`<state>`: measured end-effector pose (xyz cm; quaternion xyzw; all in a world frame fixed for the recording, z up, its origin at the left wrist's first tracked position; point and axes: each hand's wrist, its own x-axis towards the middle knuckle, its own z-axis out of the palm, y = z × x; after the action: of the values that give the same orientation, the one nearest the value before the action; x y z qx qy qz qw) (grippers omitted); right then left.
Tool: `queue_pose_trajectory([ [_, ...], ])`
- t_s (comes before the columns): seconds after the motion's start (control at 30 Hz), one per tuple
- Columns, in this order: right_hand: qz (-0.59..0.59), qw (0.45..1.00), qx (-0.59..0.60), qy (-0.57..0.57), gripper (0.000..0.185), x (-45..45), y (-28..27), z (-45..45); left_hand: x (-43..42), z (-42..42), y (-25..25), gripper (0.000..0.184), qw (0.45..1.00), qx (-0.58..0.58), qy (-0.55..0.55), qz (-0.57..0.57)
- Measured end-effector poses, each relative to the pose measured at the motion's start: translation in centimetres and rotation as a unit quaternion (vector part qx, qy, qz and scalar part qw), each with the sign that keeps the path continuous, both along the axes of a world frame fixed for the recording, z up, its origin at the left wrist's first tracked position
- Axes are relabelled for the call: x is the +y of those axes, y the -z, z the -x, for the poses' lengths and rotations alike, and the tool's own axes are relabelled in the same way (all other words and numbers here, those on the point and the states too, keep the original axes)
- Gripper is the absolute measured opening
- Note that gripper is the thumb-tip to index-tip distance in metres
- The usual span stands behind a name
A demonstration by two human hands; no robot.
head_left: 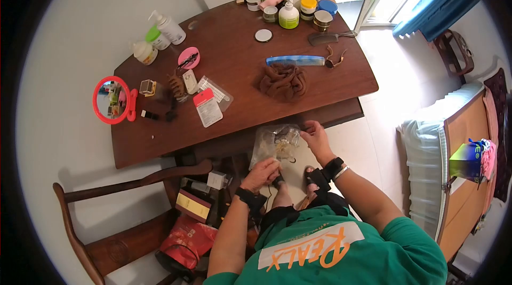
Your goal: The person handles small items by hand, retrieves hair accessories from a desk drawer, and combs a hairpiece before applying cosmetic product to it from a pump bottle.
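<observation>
A clear plastic bag point(265, 144) hangs between my two hands, just in front of the table's near edge. Small dark and pale items show through it, too blurred to name. My left hand point(261, 174) is closed on the bag's lower left side. Up at its right edge, my right hand point(316, 138) pinches the plastic between thumb and fingers. On the table beyond the bag lie a brown scrunchie point(284, 81) and a blue comb point(295, 61).
Bottles and jars point(289, 16) crowd the back of the dark wooden table point(234, 66). At its left stand a red-framed mirror point(132, 101) and a pink bowl point(196, 60). A wooden chair point(133, 183) holding boxes and a red bag point(188, 240) is at my left; a bed point(426, 146) is at right.
</observation>
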<state>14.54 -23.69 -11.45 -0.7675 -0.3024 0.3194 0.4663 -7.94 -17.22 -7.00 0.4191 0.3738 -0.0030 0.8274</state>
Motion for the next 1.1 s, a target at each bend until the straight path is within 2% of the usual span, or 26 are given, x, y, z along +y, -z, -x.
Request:
queue_pose_trajectory([
  [0.03, 0.044, 0.988, 0.145, 0.003, 0.033, 0.5, -1.7, 0.2, 0.0, 0.2, 0.0, 0.022, 1.000, -0.003, 0.012, -0.009],
  [0.07, 0.087, 0.954, 0.287, 0.006, 0.035, 0.8, -2.6, 0.3, 0.1, 0.3, -0.1, 0.022, 1.000, -0.005, 0.024, -0.019],
  [0.17, 0.076, 0.933, 0.345, -0.071, 0.037, 1.3, -2.1, 0.5, 0.5, 0.7, -1.0, 0.021, 0.998, 0.001, 0.052, -0.045],
  [0.27, 0.028, 0.975, 0.207, -0.069, 0.033, 2.1, -3.6, 2.1, 1.9, 1.9, -1.2, 0.021, 0.991, 0.043, 0.034, -0.123],
  [0.37, 0.023, 0.980, 0.195, -0.012, 0.029, 2.6, -1.9, 2.3, 2.8, 2.5, -0.1, 0.024, 0.970, 0.090, -0.015, -0.225],
  [0.47, 0.012, 0.980, 0.191, -0.047, 0.030, 3.3, -3.5, 2.7, 2.6, 3.1, 1.3, 0.024, 0.934, 0.147, -0.048, -0.323],
  [0.53, 0.056, 0.965, 0.255, -0.028, 0.031, 2.9, -1.6, 2.5, 3.3, 3.0, 2.5, 0.024, 0.902, 0.186, -0.035, -0.389],
  [0.63, 0.051, 0.944, 0.327, 0.000, 0.033, 2.3, -0.3, 2.7, 3.3, 2.8, 3.2, 0.026, 0.910, 0.190, -0.049, -0.365],
  [0.67, 0.047, 0.941, 0.336, 0.002, 0.034, 2.0, -0.1, 2.8, 3.1, 2.8, 3.2, 0.026, 0.927, 0.194, -0.061, -0.315],
  [0.8, 0.065, 0.926, 0.370, 0.023, 0.037, 1.5, 0.9, 2.7, 2.9, 2.0, 4.3, 0.026, 0.950, 0.183, -0.095, -0.236],
  [1.0, 0.040, 0.969, 0.234, 0.073, 0.030, 1.9, 1.6, 3.6, 3.4, 1.2, 2.5, 0.020, 0.970, 0.146, -0.190, -0.041],
  [1.1, 0.048, 0.993, 0.103, 0.022, 0.031, 1.1, 1.4, 4.4, 3.7, 1.5, 3.0, 0.019, 0.968, 0.108, -0.228, 0.004],
])
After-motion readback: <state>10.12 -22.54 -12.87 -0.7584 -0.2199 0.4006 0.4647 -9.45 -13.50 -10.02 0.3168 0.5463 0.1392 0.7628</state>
